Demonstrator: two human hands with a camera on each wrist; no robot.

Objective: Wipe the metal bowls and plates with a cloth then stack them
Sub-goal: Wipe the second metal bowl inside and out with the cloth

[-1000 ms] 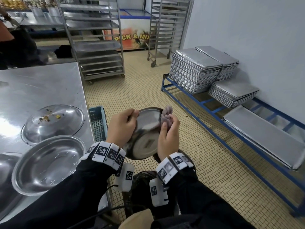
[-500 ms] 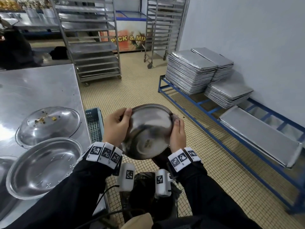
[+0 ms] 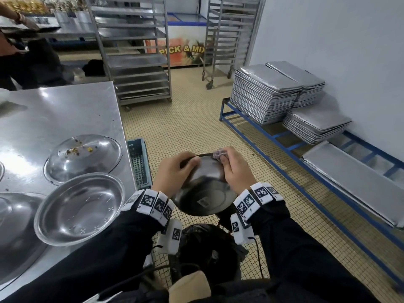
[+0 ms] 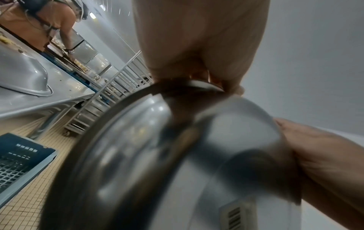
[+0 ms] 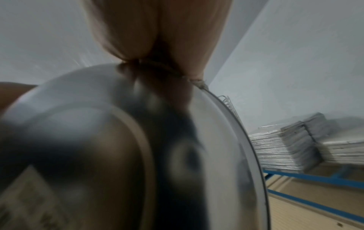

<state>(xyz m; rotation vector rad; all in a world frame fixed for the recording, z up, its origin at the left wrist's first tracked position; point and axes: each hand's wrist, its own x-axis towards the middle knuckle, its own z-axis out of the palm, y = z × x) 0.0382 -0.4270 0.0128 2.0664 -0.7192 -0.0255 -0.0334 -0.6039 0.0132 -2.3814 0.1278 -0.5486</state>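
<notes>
I hold a metal bowl [image 3: 204, 193] in the air in front of me, its underside with a barcode sticker turned toward me. My left hand [image 3: 175, 171] grips the bowl's rim on the left, fingers curled over the edge. My right hand [image 3: 234, 169] pinches a greyish cloth [image 3: 219, 153] against the bowl's far right rim. The left wrist view fills with the bowl's blurred outside [image 4: 177, 155], and so does the right wrist view [image 5: 138, 147]. An upright metal bowl [image 3: 79, 207] sits on the steel table [image 3: 65, 110], with an upturned dirty bowl [image 3: 84, 157] behind it.
Another bowl [image 3: 13, 217] lies at the table's left edge. A blue crate [image 3: 138, 162] stands on the tiled floor beside the table. Stacks of metal trays [image 3: 266, 92] rest on a blue rack along the right wall. Wheeled tray racks [image 3: 135, 53] stand behind; another person [image 3: 24, 53] is far left.
The bowl has tilted further so its underside faces me. My right hand has slid the cloth up along the rim to the far right edge. My left hand keeps its grip.
</notes>
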